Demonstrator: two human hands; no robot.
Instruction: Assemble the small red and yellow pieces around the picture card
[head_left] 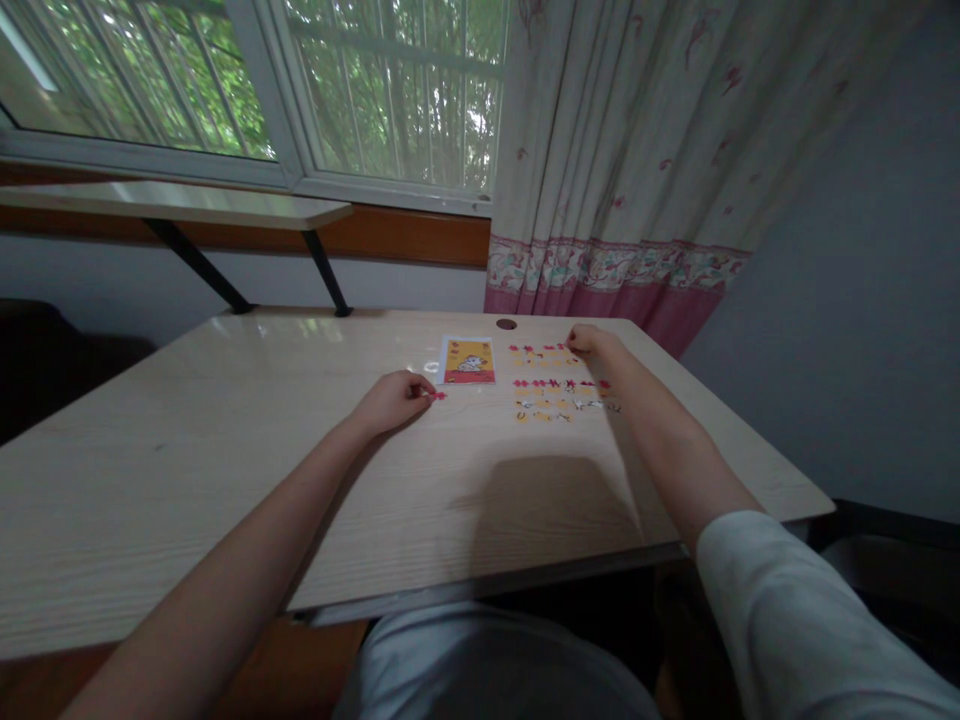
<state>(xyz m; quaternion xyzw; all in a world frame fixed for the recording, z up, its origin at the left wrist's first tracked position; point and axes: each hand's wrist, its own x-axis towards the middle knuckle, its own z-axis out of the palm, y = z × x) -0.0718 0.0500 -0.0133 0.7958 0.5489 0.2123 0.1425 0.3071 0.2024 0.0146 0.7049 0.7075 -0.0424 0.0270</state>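
Pinched between the fingertips of my left hand (400, 399) is a small red jigsaw puzzle piece (439, 396), low over or on the table just below the picture card. That card (469, 362) shows a white animal on a yellow and red ground. My right hand (585, 340) reaches to the end of the upper row of red puzzle pieces (528, 349), fingers pressed together; what they hold, if anything, is too small to make out. Below lie rows of red, yellow and white puzzle pieces (543, 404), laid out separately. My right forearm passes close to the right ends of these rows.
The pale wooden table (225, 480) has a round cable hole (507, 324) near its back edge. A raised shelf (180, 204) on black brackets stands at the back left. Behind are a window and a flowered curtain (615, 180); a dark chair (892, 560) is at the right.
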